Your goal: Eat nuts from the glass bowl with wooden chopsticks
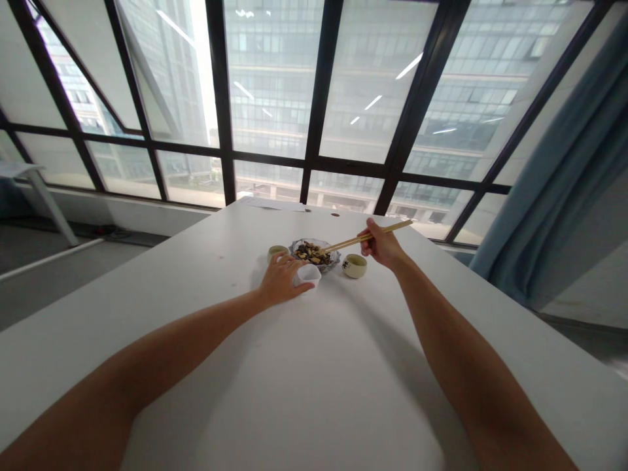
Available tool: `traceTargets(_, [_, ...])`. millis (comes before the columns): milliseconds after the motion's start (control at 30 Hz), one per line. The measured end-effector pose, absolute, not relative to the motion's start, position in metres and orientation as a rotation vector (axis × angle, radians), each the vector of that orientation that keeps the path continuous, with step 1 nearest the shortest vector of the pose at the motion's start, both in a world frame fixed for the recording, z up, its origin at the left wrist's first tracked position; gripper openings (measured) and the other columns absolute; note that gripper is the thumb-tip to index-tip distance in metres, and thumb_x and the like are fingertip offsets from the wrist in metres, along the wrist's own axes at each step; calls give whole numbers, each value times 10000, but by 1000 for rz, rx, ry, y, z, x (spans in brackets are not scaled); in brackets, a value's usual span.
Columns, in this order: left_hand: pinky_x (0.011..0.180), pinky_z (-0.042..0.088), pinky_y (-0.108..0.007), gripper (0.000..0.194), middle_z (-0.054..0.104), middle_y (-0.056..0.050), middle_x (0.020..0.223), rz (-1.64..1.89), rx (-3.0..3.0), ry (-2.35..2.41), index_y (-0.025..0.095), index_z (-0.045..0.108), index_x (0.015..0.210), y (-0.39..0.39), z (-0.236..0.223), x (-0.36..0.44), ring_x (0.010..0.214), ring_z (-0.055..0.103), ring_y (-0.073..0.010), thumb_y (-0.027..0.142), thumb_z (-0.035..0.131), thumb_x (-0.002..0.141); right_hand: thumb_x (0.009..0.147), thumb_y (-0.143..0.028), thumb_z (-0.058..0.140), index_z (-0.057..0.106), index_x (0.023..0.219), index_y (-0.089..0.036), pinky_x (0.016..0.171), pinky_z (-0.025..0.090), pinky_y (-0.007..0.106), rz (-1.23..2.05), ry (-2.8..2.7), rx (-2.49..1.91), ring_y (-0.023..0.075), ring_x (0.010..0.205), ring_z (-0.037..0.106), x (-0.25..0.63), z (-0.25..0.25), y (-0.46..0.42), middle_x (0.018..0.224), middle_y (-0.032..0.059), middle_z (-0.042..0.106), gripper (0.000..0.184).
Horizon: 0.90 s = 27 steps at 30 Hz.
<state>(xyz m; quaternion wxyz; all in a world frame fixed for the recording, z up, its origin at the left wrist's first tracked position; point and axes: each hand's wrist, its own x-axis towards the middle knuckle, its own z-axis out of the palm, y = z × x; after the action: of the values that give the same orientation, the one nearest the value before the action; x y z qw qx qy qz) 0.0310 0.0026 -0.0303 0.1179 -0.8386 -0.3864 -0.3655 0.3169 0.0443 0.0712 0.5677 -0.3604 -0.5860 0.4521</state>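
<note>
My right hand point(380, 244) grips a pair of wooden chopsticks point(350, 242), whose tips reach into a heap of dark and pale dried pieces point(311, 253). The heap lies in a clear glass-like bowl point(335, 257) with a wavy rim. My left hand point(282, 278) is wrapped around a small white cup point(309, 276), which stands just in front of the bowl. Right of the bowl sits a pale green cup point(354, 265) with dark marks on its side. A similar green cup point(278, 250) stands to the left, partly hidden behind my left fingers.
Everything stands on a long white table point(294, 379). Papers point(275, 205) and round table holes point(335, 214) show near its far end. Beyond are dark-framed windows point(314, 163). A blue curtain point(549, 190) hangs at the right, and another table point(44, 190) stands at the left.
</note>
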Motion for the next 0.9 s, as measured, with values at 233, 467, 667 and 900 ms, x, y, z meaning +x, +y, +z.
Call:
traceTargets(233, [1134, 318, -515, 598, 733, -99, 1134, -1072, -2445, -1133, 191, 680, 1214, 2, -29, 31, 1126, 610, -299, 627, 676, 804, 755, -741, 683, 645, 622, -149, 306, 406, 204, 1134, -1437, -896, 97, 303, 473, 310, 64, 42, 412, 7, 548, 609])
traceTargets(467, [1122, 324, -512, 606, 728, -103, 1134, -1073, -2453, -1146, 191, 671, 1239, -1, -27, 32, 1136, 592, -308, 612, 685, 803, 774, -816, 570, 657, 619, -136, 343, 453, 222, 1067, -1460, -988, 118, 364, 531, 310, 65, 41, 467, 51, 595, 703])
traceTargets(667, [1030, 393, -505, 585, 728, -113, 1102, -972, -2436, -1244, 192, 672, 1223, 1, -21, 27, 1091, 606, -324, 603, 670, 807, 798, -880, 402, 668, 722, -145, 364, 458, 230, 588, -1399, -1042, 122, 380, 551, 312, 65, 42, 531, 53, 621, 786])
traceTargets(900, [984, 415, -478, 574, 711, -134, 1160, -927, -2394, -1336, 164, 647, 1208, 8, -16, 16, 1094, 628, -319, 563, 660, 797, 875, -747, 504, 690, 847, -186, 462, 460, 243, 314, -1905, -1090, 165, 552, 659, 298, 51, 40, 750, 56, 701, 591])
